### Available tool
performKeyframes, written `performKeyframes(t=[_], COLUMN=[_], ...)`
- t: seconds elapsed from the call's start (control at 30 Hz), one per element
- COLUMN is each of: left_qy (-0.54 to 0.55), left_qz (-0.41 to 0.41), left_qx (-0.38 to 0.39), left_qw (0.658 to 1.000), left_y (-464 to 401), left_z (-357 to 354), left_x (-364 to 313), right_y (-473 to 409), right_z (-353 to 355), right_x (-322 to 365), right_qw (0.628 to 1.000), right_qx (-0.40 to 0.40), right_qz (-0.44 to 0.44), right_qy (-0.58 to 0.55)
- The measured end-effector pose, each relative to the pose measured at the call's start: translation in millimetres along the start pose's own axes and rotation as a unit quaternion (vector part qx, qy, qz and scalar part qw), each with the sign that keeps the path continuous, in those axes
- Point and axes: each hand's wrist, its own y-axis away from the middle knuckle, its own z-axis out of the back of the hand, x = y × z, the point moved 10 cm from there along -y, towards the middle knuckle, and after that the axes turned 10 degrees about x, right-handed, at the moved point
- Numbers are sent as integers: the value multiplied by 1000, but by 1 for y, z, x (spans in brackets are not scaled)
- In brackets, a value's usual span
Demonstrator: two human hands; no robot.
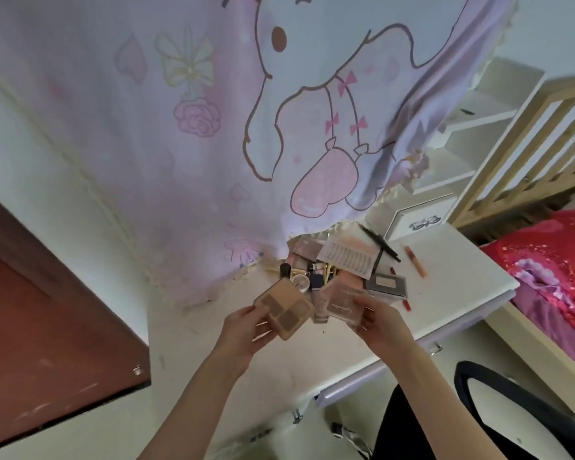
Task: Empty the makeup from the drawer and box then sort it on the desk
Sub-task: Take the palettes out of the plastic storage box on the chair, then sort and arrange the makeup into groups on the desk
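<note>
Fingers [261, 312] grip tan palette [284, 308]; right hand [380, 322] holds pink palette [342, 302], script unreadable.

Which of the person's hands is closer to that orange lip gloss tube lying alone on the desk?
Right. The right hand, holding a pink palette, is below-left of the lip gloss tube. The left hand, holding a brown eyeshadow palette, sits farther left.

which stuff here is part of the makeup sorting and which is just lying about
Part of the job:
- tan eyeshadow palette in the left hand
- pink palette in the right hand
- makeup pile on the desk
- lip gloss tube

Just lying about:
- cartoon curtain
- bed
- black chair
</note>
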Motion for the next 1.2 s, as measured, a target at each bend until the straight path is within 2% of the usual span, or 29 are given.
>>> performKeyframes(t=[0.33,0.5,0.6,0.73,0.93,1.07,1.2], left_qy=[-66,-71,-52,-28,-20,-78,-167], left_qz=[15,15,11,-3,-52,-115,-158], left_qx=[-13,-39,-60,-78,-93,-107,-147], left_qw=[998,997,997,997,994,985,962], left_y=[-86,-125,-153,-195,-230,-251,-270], left_z=[-43,-63,-76,-92,-97,-104,-87], left_x=[-5,-4,-1,9,16,15,13], right_y=[-58,-112,-154,-202,-254,-287,-310], right_z=[34,56,76,87,96,101,104], right_x=[49,70,82,101,98,100,107], right_qw=[998,997,991,979,973,955,914], right_qx=[-55,-65,-80,-39,22,55,81], right_qz=[32,3,-11,-2,-19,3,66], right_qy=[18,45,104,200,227,292,393])
